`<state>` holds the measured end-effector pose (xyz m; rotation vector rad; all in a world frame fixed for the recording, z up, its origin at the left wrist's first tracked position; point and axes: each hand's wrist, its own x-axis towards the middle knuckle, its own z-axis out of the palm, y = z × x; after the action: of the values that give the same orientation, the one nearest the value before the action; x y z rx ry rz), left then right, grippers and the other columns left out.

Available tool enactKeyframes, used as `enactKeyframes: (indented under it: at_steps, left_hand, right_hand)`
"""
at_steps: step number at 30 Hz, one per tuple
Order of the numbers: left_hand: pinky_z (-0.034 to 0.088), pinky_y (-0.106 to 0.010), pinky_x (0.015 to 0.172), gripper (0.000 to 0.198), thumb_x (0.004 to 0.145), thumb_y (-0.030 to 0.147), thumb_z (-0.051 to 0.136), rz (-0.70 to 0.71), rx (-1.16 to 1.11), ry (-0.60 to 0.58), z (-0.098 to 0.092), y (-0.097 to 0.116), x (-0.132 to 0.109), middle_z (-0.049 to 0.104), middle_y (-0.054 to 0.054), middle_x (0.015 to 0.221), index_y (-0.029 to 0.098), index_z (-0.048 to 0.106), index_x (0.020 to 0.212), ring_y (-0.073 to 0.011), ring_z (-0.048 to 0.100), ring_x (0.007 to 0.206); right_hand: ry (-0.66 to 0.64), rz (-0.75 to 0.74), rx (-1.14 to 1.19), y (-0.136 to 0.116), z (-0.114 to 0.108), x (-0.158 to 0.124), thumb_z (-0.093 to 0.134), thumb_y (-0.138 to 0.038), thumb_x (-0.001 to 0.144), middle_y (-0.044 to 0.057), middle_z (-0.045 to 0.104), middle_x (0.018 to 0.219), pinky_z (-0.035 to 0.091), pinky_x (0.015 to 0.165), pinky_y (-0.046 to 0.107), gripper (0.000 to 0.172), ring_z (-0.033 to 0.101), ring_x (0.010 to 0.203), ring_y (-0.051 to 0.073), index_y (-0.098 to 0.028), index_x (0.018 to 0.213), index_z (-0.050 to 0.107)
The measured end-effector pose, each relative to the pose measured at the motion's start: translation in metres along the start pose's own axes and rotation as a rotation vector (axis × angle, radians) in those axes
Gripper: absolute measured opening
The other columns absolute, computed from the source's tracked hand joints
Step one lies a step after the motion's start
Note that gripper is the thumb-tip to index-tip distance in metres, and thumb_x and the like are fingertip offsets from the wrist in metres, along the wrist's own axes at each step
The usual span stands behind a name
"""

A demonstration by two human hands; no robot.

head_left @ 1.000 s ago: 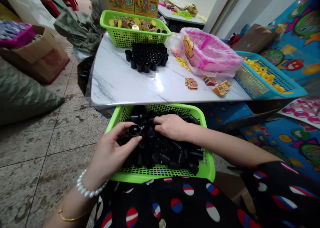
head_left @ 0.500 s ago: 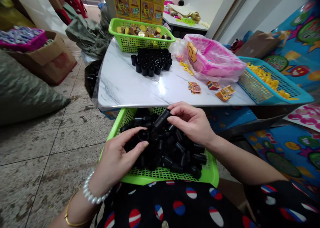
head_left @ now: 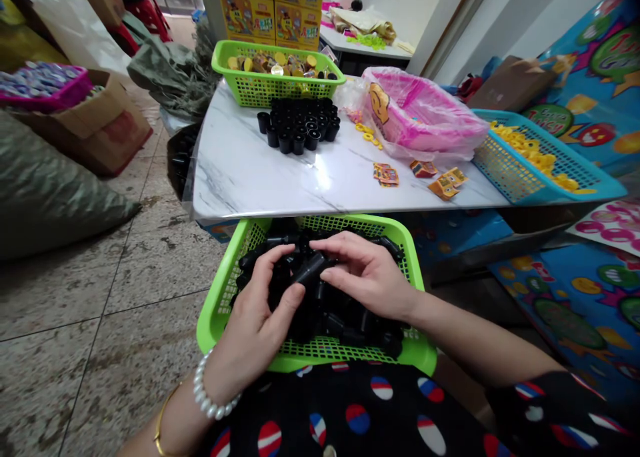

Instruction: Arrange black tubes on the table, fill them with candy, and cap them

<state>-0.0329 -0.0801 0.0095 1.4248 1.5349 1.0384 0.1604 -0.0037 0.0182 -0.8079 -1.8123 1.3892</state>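
Note:
A glossy black plastic tube (head_left: 310, 270) lies slantwise between my two hands. My right hand (head_left: 373, 273) has its upper end pinched between thumb and fingers. The thumb and index finger of my left hand (head_left: 257, 313) curve round the lower end, the thumb against it; the inside of that grip is dark and hard to make out. Both hands are over a light-green plastic basket (head_left: 213, 310) full of loose black tubes (head_left: 335, 323).
On the white marbled table (head_left: 230, 183) stand several black cups (head_left: 299, 142), a green basket (head_left: 280, 91) of yellow-capped pieces, a plastic-lined pink basket (head_left: 430, 133) and a blue basket (head_left: 505, 177) with yellow parts. Folded printed cards (head_left: 447, 183) lie near its front edge. A sack (head_left: 55, 197) rests at left.
My right hand has lowered the tube down and left to my left hand. The open-ended black piece seen in my left hand earlier no longer shows clearly. The hands are closer together.

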Motion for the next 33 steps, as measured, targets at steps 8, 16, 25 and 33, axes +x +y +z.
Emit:
enactKeyframes:
  at_steps: [8, 16, 25, 33]
  left_hand:
    - [0.047, -0.032, 0.087, 0.051, 0.082, 0.030, 0.069, 0.057, 0.095, -0.035, -0.001, -0.002, 0.001, 0.064, -0.003, 0.104, 0.026, 0.047, 0.127, -0.0216, 0.062, 0.099]
    - [0.050, -0.029, 0.079, 0.060, 0.077, 0.024, 0.070, 0.059, 0.111, -0.130, 0.003, 0.000, 0.002, 0.066, -0.001, 0.105, 0.026, 0.043, 0.131, -0.0193, 0.065, 0.090]
    - [0.051, -0.033, 0.081, 0.025, 0.080, 0.026, 0.067, 0.117, 0.097, -0.163, 0.007, 0.000, 0.003, 0.068, -0.005, 0.101, 0.020, 0.059, 0.103, -0.0216, 0.064, 0.092]
    - [0.050, -0.029, 0.074, 0.009, 0.082, 0.024, 0.063, -0.003, -0.006, -0.144, 0.007, 0.003, 0.005, 0.068, 0.000, 0.085, 0.019, 0.063, 0.090, -0.0183, 0.063, 0.081]
  right_hand:
    - [0.043, 0.124, 0.116, 0.014, -0.009, 0.008, 0.067, -0.026, 0.084, 0.005, 0.067, 0.095, 0.058, 0.077, 0.031, 0.024, 0.066, 0.082, 0.015, -0.019, 0.106, 0.070]
    - [-0.055, -0.271, -0.280, -0.014, -0.003, 0.004, 0.069, -0.020, 0.083, 0.007, 0.067, 0.101, 0.055, 0.084, 0.032, 0.032, 0.064, 0.092, 0.017, -0.021, 0.115, 0.069]
    - [-0.175, -0.447, -0.556, -0.003, 0.020, -0.015, 0.054, -0.037, 0.095, 0.020, 0.055, 0.128, 0.043, 0.106, 0.049, 0.052, 0.051, 0.124, 0.027, -0.013, 0.141, 0.048]
    - [-0.295, -0.202, -0.348, 0.002, 0.022, -0.019, 0.055, -0.021, 0.093, 0.015, 0.043, 0.143, 0.046, 0.105, 0.038, 0.058, 0.052, 0.124, 0.020, -0.021, 0.149, 0.037]
